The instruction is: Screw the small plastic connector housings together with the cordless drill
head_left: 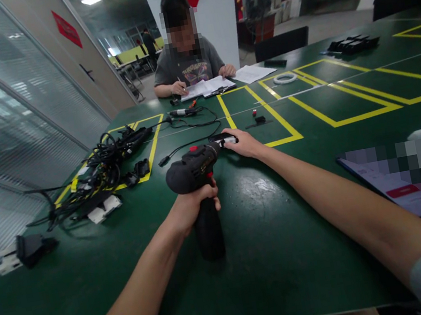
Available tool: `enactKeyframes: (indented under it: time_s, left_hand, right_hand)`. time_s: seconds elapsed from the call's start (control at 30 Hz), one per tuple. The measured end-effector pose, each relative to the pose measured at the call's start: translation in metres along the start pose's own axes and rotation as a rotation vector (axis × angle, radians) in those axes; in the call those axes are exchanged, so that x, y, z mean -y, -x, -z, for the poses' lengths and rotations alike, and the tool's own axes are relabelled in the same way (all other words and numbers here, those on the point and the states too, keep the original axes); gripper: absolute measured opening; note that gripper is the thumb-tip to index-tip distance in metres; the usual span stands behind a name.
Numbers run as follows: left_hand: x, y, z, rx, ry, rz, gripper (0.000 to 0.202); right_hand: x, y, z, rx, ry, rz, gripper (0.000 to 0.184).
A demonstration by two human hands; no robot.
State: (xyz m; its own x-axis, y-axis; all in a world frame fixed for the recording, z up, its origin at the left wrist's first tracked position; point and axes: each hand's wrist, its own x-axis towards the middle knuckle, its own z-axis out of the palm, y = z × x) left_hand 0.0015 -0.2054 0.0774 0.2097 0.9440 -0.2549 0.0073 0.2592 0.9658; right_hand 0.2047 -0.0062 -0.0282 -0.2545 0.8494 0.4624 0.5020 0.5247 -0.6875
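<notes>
A black power drill (pixel 193 174) with a red button on top is up over the green table (pixel 279 270), close to the person. Its fat bottom end hangs low, but it is hard to tell if it touches the table. The person's left hand (pixel 198 206) is shut tight around the drill's handle, just under the top part. The right hand (pixel 241 144) is apart from the left hand and is at the front tip of the drill. Its fingers (pixel 229 136) pinch a small white and black piece (pixel 227 141), which is right by the tip.

Past the hands, a thin black wire (pixel 191 142) lies on the table. A big pile of black cables (pixel 106 165) sits to the left, in a box marked with yellow tape (pixel 152 140). A small red and black thing (pixel 256 117) lies just beyond the right hand. A white roll of tape (pixel 285 78) lies farther off. Across the table, a seated person (pixel 185 59) writes on papers (pixel 206 87).
</notes>
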Motion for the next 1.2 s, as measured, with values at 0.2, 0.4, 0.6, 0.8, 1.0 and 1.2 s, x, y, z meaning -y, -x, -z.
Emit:
enactKeyframes:
  time_s: [0.2, 0.4, 0.6, 0.8, 1.0, 1.2]
  left_hand:
    - [0.0006, -0.0014, 0.0013, 0.006, -0.011, 0.005, 0.021]
    - [0.0012, -0.0013, 0.0017, 0.009, 0.004, 0.007, 0.021]
    - [-0.0004, -0.0007, 0.0012, 0.008, 0.005, 0.005, 0.022]
    - [-0.0005, 0.0002, 0.0015, 0.02, -0.005, -0.001, 0.02]
    - [0.0009, -0.0008, 0.0027, 0.024, -0.011, -0.002, 0.019]
    - [0.001, -0.0006, 0.0023, 0.019, -0.021, -0.002, 0.018]
  right_hand:
    - [-0.0009, 0.0003, -0.0009, 0.0, -0.019, 0.01, 0.047]
    - [-0.0015, 0.0002, -0.001, -0.008, -0.016, 0.007, 0.047]
    - [-0.0009, 0.0004, -0.0004, -0.009, -0.018, 0.008, 0.048]
    - [-0.0018, 0.0002, -0.0011, -0.01, -0.014, -0.008, 0.046]
    - [-0.0005, 0.0005, -0.0004, -0.007, -0.013, -0.017, 0.048]
    - [-0.0015, -0.0003, -0.0012, -0.008, -0.005, 0.002, 0.046]
